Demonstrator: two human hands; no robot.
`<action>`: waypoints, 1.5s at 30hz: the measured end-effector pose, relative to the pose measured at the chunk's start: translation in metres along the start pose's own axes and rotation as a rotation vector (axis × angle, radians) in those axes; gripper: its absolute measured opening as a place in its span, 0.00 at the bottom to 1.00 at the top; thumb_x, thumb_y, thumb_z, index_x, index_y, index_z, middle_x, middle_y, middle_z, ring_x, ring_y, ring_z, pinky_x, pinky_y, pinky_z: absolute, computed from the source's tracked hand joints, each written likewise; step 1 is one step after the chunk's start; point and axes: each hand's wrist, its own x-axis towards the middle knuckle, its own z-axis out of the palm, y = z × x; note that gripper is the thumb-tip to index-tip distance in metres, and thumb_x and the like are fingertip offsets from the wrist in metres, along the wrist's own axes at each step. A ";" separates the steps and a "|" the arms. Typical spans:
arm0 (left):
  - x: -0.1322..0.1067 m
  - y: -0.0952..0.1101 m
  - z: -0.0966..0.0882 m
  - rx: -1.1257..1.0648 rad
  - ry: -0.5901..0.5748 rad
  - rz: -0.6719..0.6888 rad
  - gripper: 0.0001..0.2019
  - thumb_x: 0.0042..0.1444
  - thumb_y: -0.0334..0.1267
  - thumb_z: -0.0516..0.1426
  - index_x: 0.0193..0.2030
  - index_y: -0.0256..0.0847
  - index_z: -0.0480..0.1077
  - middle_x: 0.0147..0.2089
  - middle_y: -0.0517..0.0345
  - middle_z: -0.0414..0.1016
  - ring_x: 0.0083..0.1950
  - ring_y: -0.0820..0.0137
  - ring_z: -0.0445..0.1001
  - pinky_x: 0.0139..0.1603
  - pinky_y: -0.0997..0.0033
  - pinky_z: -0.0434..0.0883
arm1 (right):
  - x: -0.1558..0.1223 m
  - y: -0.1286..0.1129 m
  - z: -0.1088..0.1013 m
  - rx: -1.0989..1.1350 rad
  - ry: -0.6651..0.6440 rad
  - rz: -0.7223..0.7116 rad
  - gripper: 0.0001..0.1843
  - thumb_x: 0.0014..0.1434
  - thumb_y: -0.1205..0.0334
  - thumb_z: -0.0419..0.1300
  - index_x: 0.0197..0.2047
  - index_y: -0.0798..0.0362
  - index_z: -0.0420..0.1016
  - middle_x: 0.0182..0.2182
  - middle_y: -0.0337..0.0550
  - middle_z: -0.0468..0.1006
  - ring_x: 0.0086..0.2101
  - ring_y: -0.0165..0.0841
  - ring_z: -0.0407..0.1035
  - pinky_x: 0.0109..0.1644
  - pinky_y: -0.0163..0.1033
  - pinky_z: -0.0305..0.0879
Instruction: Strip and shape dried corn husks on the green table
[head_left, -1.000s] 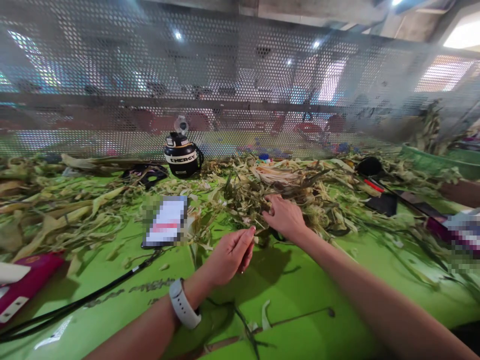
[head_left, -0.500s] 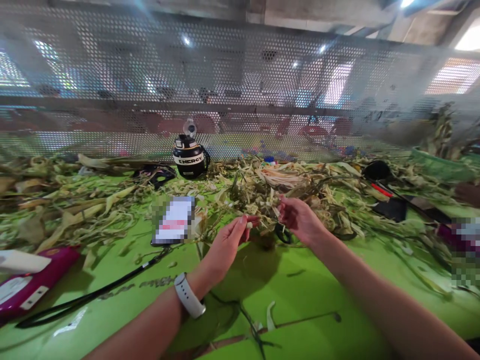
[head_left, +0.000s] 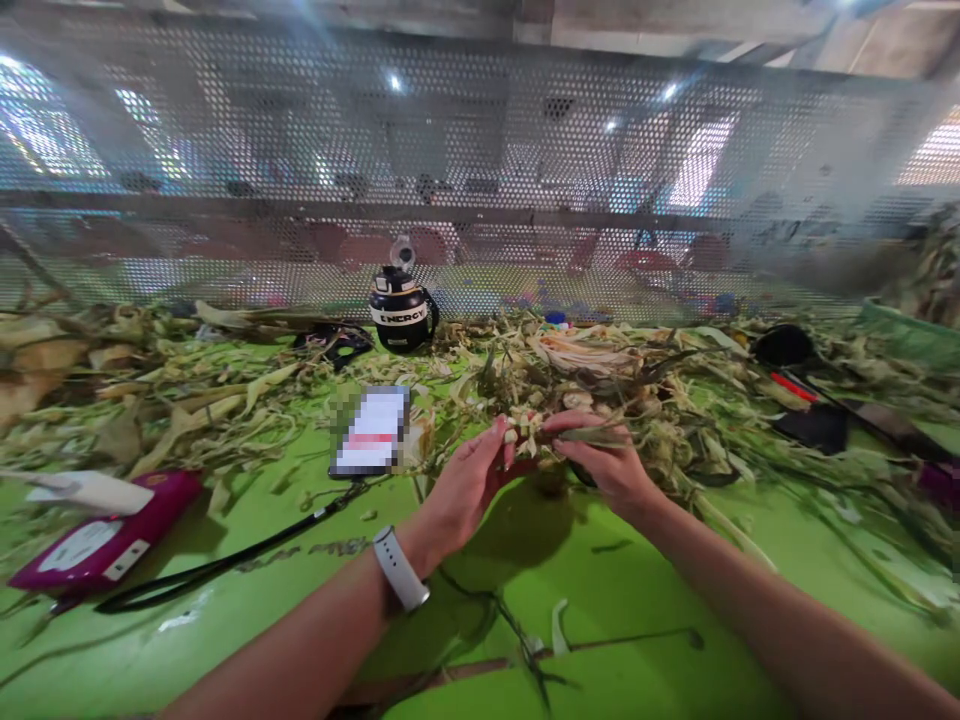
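My left hand [head_left: 466,485], with a white watch strap [head_left: 400,568] at the wrist, is closed in a pinch on a small cluster of pale husk pieces [head_left: 528,432]. Close on its right, my right hand [head_left: 616,470] is also closed, its fingertips at the cluster's right side. A greenish dry husk strip [head_left: 596,436] lies along the fingers of this hand; whether it is gripped or just behind is hard to tell. Both hands are above the green tabletop [head_left: 637,620], in front of a heap of dry husks [head_left: 667,400]. A dark looped object behind the right hand is mostly hidden.
A phone [head_left: 371,430] with a black strap lies left of my hands. Farther left is a magenta device [head_left: 112,530] with a white plug. A black bottle [head_left: 401,312] stands at the back before a perforated metal screen [head_left: 480,130]. Black-and-red tools [head_left: 802,395] lie right.
My right hand has moved down and closer to my left, and the fingertips now nearly meet. A pale husk cluster now shows between them. The view has shifted slightly left.
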 end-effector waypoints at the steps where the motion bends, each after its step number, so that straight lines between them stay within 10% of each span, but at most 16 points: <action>1: 0.000 0.001 0.001 -0.012 0.006 -0.002 0.18 0.54 0.47 0.54 0.19 0.38 0.62 0.29 0.59 0.66 0.36 0.72 0.67 0.45 0.66 0.68 | -0.001 0.000 0.000 -0.092 -0.012 -0.082 0.06 0.48 0.63 0.63 0.32 0.50 0.79 0.33 0.43 0.78 0.37 0.35 0.71 0.44 0.42 0.68; 7: 0.001 0.000 0.000 0.068 0.075 0.064 0.17 0.54 0.48 0.54 0.22 0.37 0.64 0.34 0.56 0.70 0.39 0.71 0.68 0.45 0.69 0.67 | -0.001 0.005 0.001 -0.276 -0.088 -0.224 0.07 0.52 0.57 0.62 0.33 0.47 0.81 0.36 0.46 0.76 0.38 0.36 0.70 0.44 0.42 0.66; 19: 0.001 -0.002 0.002 0.150 0.215 0.093 0.16 0.52 0.49 0.56 0.28 0.36 0.68 0.32 0.57 0.70 0.34 0.74 0.67 0.37 0.74 0.66 | -0.014 0.001 0.019 -0.320 -0.164 0.131 0.21 0.47 0.59 0.64 0.42 0.53 0.62 0.27 0.36 0.71 0.25 0.28 0.67 0.28 0.33 0.63; 28: 0.003 0.001 -0.001 0.218 0.196 0.031 0.16 0.52 0.49 0.55 0.28 0.37 0.65 0.29 0.60 0.67 0.31 0.73 0.66 0.36 0.72 0.67 | -0.008 0.005 0.017 -0.182 -0.128 0.291 0.11 0.52 0.58 0.58 0.37 0.54 0.66 0.26 0.38 0.73 0.21 0.28 0.71 0.28 0.35 0.67; 36: 0.005 0.002 -0.005 0.571 0.116 0.147 0.16 0.56 0.50 0.50 0.30 0.38 0.65 0.30 0.60 0.66 0.34 0.72 0.65 0.37 0.73 0.65 | -0.010 0.001 0.012 -0.596 -0.077 0.027 0.12 0.60 0.58 0.50 0.41 0.54 0.71 0.18 0.36 0.71 0.17 0.27 0.67 0.25 0.32 0.63; 45: 0.006 0.009 -0.010 0.996 0.136 0.279 0.19 0.60 0.48 0.44 0.23 0.40 0.60 0.23 0.63 0.62 0.27 0.74 0.61 0.32 0.74 0.60 | -0.012 0.003 0.010 -0.746 -0.279 -0.217 0.14 0.60 0.61 0.52 0.46 0.56 0.72 0.37 0.49 0.79 0.29 0.32 0.73 0.35 0.35 0.67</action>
